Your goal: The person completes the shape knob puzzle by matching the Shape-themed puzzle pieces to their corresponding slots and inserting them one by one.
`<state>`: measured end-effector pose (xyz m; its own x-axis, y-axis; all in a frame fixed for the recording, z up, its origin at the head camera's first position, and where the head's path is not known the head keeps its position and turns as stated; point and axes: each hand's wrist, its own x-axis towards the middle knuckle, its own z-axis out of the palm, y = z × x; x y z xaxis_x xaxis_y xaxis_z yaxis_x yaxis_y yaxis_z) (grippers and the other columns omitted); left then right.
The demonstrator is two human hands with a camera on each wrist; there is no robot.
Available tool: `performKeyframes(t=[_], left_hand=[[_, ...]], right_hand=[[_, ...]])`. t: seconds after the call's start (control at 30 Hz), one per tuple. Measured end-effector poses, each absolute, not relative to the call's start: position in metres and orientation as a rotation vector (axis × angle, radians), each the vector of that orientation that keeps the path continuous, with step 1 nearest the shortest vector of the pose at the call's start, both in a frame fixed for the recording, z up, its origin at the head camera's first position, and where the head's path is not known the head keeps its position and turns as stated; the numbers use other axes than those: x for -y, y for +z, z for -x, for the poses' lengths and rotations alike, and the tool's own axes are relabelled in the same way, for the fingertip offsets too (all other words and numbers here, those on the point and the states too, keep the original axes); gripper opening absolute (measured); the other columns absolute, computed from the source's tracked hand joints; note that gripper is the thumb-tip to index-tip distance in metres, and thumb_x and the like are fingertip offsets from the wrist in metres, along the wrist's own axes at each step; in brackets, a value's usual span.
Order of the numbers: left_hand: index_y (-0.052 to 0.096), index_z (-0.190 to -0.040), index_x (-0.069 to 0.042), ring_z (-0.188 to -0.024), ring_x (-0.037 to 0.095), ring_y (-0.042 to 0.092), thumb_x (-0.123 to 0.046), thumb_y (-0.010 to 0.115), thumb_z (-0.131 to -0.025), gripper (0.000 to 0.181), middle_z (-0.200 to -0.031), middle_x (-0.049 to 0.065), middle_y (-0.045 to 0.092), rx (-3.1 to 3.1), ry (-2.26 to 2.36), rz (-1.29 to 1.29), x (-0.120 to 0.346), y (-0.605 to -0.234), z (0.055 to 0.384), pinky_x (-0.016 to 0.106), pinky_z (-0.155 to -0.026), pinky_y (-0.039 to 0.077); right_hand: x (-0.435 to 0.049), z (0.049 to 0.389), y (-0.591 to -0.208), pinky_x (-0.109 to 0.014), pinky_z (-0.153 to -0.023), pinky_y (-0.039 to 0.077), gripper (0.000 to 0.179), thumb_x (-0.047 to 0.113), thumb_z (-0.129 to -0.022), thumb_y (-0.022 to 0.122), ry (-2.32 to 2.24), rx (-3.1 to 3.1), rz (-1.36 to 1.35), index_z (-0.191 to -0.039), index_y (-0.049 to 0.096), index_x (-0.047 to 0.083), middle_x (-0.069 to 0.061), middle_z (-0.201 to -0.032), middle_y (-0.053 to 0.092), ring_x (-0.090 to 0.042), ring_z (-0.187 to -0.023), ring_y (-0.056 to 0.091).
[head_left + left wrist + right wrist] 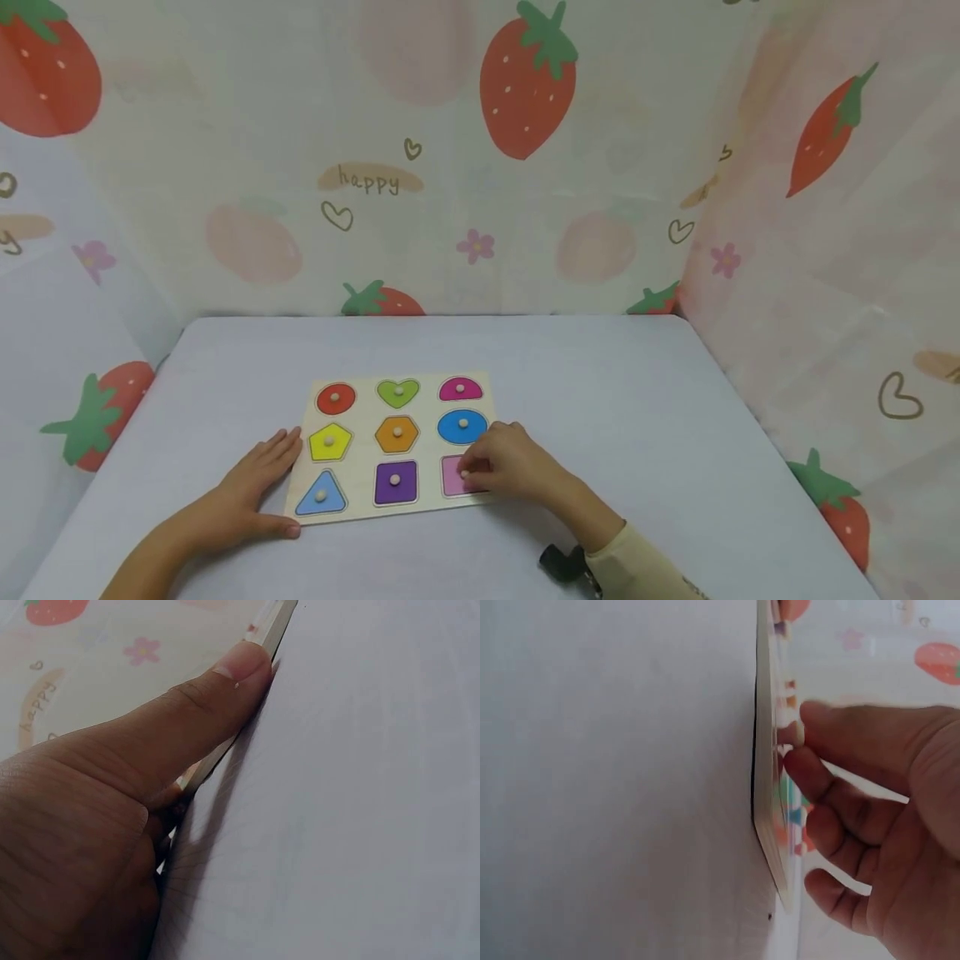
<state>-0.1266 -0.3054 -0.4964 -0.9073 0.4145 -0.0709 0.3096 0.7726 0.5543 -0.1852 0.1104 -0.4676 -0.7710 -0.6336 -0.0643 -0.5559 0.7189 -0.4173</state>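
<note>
A wooden knob puzzle board (360, 458) lies flat on the table with coloured shapes seated in it. My left hand (243, 492) rests at the board's left edge, fingers straight, thumb at the near corner. In the left wrist view the thumb (217, 697) lies along the board's side. At the near right corner, my right hand (517, 462) has thumb and forefinger around the small knob (799, 733) of a pink four-sided puzzle piece (452, 479), pinching it. The piece sits in its slot, its right part hidden by the hand.
Other pieces include a purple square (405, 493), blue triangle (321, 482), blue oval (450, 427) and orange hexagon (386, 435). A black object (562, 564) lies by the right sleeve (637, 571). Strawberry-print curtains (450, 200) stand behind the white table (600, 392).
</note>
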Motion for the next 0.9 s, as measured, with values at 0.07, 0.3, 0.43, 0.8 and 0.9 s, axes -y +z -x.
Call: performKeyframes(t=[0.07,0.3,0.43,0.8,0.9], left_hand=[[0.028,-0.161,-0.002,-0.156,0.043,0.01,-0.07,0.08,-0.07,0.125,-0.17,0.016,0.02,-2.783,0.814,-0.573,0.307,-0.496,0.128,-0.001,-0.106,-0.016],[0.028,-0.161,-0.001,-0.156,0.043,0.01,-0.07,0.079,-0.071,0.124,-0.17,0.017,0.02,-2.786,0.835,-0.593,0.308,-0.495,0.126,0.0,-0.108,-0.016],[0.029,-0.16,0.0,-0.156,0.044,0.011,-0.071,0.078,-0.072,0.123,-0.17,0.018,0.02,-2.784,0.838,-0.618,0.305,-0.498,0.124,0.0,-0.108,-0.014],[0.028,-0.161,-0.002,-0.156,0.044,0.01,-0.068,0.081,-0.071,0.123,-0.17,0.017,0.019,-2.754,0.85,-0.552,0.302,-0.49,0.125,0.006,-0.113,-0.015],[0.032,-0.16,-0.003,-0.155,0.046,0.014,-0.066,0.081,-0.072,0.119,-0.169,0.016,0.024,-2.754,0.831,-0.518,0.302,-0.485,0.125,0.035,-0.129,0.001]], right_hand=[[-0.111,0.187,-0.466,-0.029,-0.081,0.042,0.022,0.041,-0.088,0.081,-0.556,-2.723,0.976,-0.106,0.081,0.029,0.025,-0.079,0.065,-0.003,-0.084,0.051],[-0.112,0.19,-0.463,-0.028,-0.081,0.042,0.025,0.041,-0.088,0.081,-0.551,-2.699,1.018,-0.109,0.081,0.029,0.024,-0.081,0.066,-0.003,-0.086,0.052],[-0.116,0.184,-0.458,-0.028,-0.081,0.042,0.023,0.039,-0.088,0.08,-0.517,-2.693,1.004,-0.108,0.081,0.029,0.024,-0.081,0.066,-0.003,-0.087,0.052],[-0.136,0.176,-0.453,-0.036,-0.094,0.048,0.023,0.035,-0.092,0.076,-0.408,-2.845,1.081,-0.112,0.08,0.026,0.012,-0.106,0.074,-0.01,-0.104,0.058],[-0.146,0.174,-0.453,-0.039,-0.096,0.047,0.02,0.03,-0.092,0.075,-0.4,-2.898,1.102,-0.111,0.079,0.025,0.011,-0.106,0.074,-0.012,-0.108,0.059]])
